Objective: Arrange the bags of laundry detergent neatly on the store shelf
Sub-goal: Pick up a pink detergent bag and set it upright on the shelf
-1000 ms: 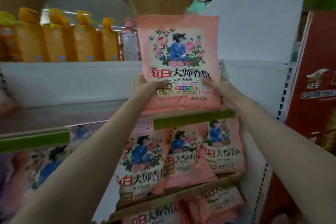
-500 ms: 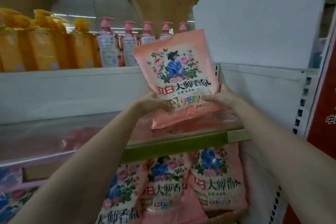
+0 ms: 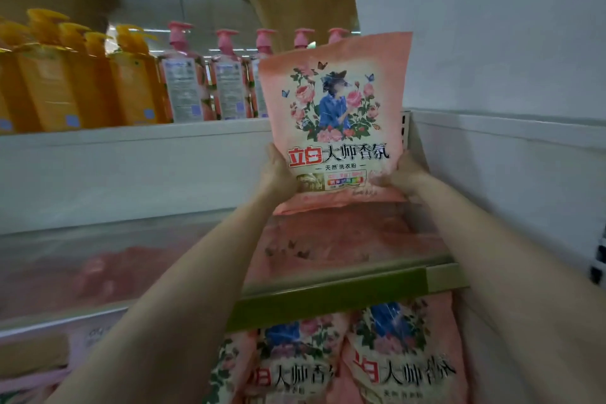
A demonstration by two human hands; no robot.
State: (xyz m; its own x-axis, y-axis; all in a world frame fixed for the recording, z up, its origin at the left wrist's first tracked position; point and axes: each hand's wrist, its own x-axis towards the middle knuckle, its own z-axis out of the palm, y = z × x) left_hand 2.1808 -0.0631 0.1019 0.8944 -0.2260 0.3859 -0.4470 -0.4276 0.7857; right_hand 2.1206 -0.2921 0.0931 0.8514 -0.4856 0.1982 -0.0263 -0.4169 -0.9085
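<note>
A pink detergent bag (image 3: 337, 115) with a floral picture stands upright at the right end of the middle shelf (image 3: 328, 297), its bottom edge on or just above the shelf surface. My left hand (image 3: 277, 170) grips its lower left edge. My right hand (image 3: 401, 175) holds its lower right corner. The glossy shelf surface mirrors the bag in pink. On the shelf below, more of the same pink bags (image 3: 400, 357) stand side by side, partly hidden behind the green shelf strip.
The upper shelf (image 3: 131, 136) carries orange pump bottles (image 3: 52, 82) and pink pump bottles (image 3: 183, 82). A white side panel (image 3: 508, 147) closes the bay on the right. Left of the bag lies bare shelf surface. A brown basket-like shade (image 3: 301, 0) hangs above.
The bag has gone deeper into the shelf bay and toward the right panel, and now stands more upright. Both hands kept their grip. My view has moved closer and higher.
</note>
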